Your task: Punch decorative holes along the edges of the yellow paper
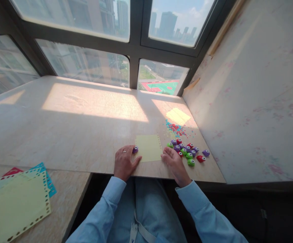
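A pale yellow sheet of paper (148,148) lies in front of me, with small notches punched along its right edge. At its left edge is a small purple craft punch (135,150) with an eye-like button. My left hand (126,162) has its curled fingers against this punch, while the thumb rests on the sheet's lower left corner. On the other side, my right hand (173,162) has thumb and bent fingertips together at the sheet's right edge. Close beyond those fingers is a group of purple, green and red craft punches (184,151).
Blue and red paper bits (175,129) are scattered behind the punches, near another yellow sheet (178,116). More punched sheets (17,206) are stacked at lower left. A patterned wall (257,101) borders the right side; windows (85,64) stand behind the wooden tabletop (60,141).
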The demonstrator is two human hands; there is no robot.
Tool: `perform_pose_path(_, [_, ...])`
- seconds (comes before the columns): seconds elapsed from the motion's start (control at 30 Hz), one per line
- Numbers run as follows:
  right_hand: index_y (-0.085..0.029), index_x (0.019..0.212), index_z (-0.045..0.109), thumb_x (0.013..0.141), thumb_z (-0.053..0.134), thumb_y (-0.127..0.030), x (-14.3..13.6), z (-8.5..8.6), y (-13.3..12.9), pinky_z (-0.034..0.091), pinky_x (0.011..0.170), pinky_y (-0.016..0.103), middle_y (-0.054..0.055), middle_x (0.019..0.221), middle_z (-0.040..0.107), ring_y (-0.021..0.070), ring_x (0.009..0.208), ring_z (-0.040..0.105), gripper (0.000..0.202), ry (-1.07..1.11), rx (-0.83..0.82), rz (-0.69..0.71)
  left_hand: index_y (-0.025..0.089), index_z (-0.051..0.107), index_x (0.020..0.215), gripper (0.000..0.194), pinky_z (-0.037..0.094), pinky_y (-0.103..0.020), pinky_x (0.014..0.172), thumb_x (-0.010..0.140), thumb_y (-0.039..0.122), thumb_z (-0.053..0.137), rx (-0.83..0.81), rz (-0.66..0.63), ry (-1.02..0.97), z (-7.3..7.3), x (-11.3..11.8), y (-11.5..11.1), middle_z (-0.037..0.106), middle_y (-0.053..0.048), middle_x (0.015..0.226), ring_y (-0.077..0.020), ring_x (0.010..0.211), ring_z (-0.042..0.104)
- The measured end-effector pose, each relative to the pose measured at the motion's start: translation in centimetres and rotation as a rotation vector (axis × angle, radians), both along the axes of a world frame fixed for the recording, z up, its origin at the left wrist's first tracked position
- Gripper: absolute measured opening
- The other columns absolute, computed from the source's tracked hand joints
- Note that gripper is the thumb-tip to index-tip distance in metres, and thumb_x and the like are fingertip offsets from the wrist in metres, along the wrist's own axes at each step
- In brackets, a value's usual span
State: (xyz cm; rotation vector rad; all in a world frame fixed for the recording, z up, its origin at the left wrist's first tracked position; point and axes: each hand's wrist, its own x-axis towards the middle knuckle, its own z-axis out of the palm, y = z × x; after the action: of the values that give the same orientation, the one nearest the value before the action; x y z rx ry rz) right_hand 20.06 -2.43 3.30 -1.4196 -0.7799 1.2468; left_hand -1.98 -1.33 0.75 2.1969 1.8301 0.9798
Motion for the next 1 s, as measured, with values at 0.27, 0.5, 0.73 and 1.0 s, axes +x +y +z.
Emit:
perform_pose_path(0.27, [-0.019,0.086,0.065,0.064,0.078,-0.017,-0.4,1.8,0.6,0.057,0.076,0.026,0.005,0.091,0.07,0.0177,0.089,0.068,0.026,0.385,-0.119,-0.018,0.02,0.059,0.118,0.044,0.043,-0.047,0.098,0.079,0.035,0.071,0.002,-0.005,-0.007,0.1,0.0,0.0,0.066,-0.01,0.116,-0.0298,0.112,0.057])
perform_pose_path(0.5, [-0.017,0.082,0.067,0.072,0.074,-0.025,-0.1,1.8,1.7,0.041,0.038,0.017,0.002,0.074,0.07,0.0109,0.056,0.061,0.014,0.307,-0.22,0.097,0.021,0.059,0.118,0.042,0.042,-0.046,0.099,0.079,0.035,0.07,0.0,-0.01,-0.01,0.0,-0.1,-0.1,0.066,-0.01,0.116,-0.0295,0.113,0.056])
perform_pose_path(0.73, [-0.017,0.081,0.071,0.073,0.071,-0.041,0.5,1.6,3.5,0.052,0.046,0.027,0.006,0.081,0.074,0.0192,0.065,0.066,0.026,-0.097,-0.084,0.284,0.021,0.06,0.117,0.037,0.043,-0.047,0.098,0.083,0.036,0.065,0.012,-0.015,-0.024,0.1,-0.1,0.0,0.067,-0.011,0.115,-0.0294,0.111,0.058])
perform_pose_path(1.0, [-0.017,0.07,0.07,0.068,0.069,-0.034,0.9,0.5,4.2,0.056,0.045,0.029,0.004,0.069,0.071,0.0203,0.061,0.065,0.017,-0.377,0.008,0.272,0.02,0.066,0.108,0.024,0.047,-0.046,0.095,0.088,0.021,0.053,0.044,-0.002,-0.104,-0.4,-0.4,0.3,0.07,-0.01,0.109,-0.0266,0.105,0.062])
